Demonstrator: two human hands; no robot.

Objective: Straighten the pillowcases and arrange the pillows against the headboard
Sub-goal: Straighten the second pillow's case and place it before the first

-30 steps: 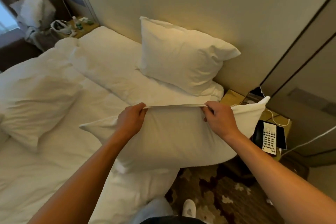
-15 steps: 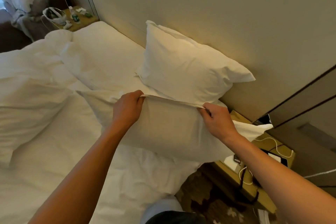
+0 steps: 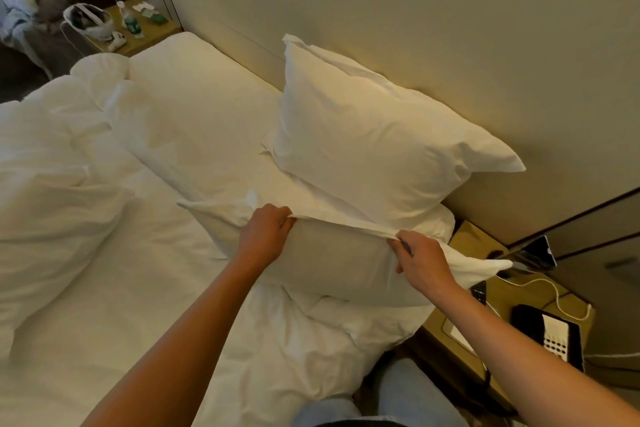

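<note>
I hold a white pillow (image 3: 332, 263) by its top seam, its lower part resting on the bed near the right edge. My left hand (image 3: 265, 236) pinches the seam on the left, my right hand (image 3: 420, 262) pinches it on the right. Just behind it a second white pillow (image 3: 374, 146) leans upright against the beige headboard (image 3: 398, 28), standing on a flat pillow (image 3: 207, 107) that runs along the headboard to the left.
A rumpled white duvet (image 3: 59, 184) covers the bed's left and front. To the right, a wooden nightstand (image 3: 519, 298) carries a telephone (image 3: 550, 333), a white cable and a remote. Far left, another nightstand (image 3: 138, 28) holds a bottle and small items.
I have carried the held pillow forward from beside the bed onto the mattress, up to the pillow leaning on the headboard. Both hands kept their grip on the seam.
</note>
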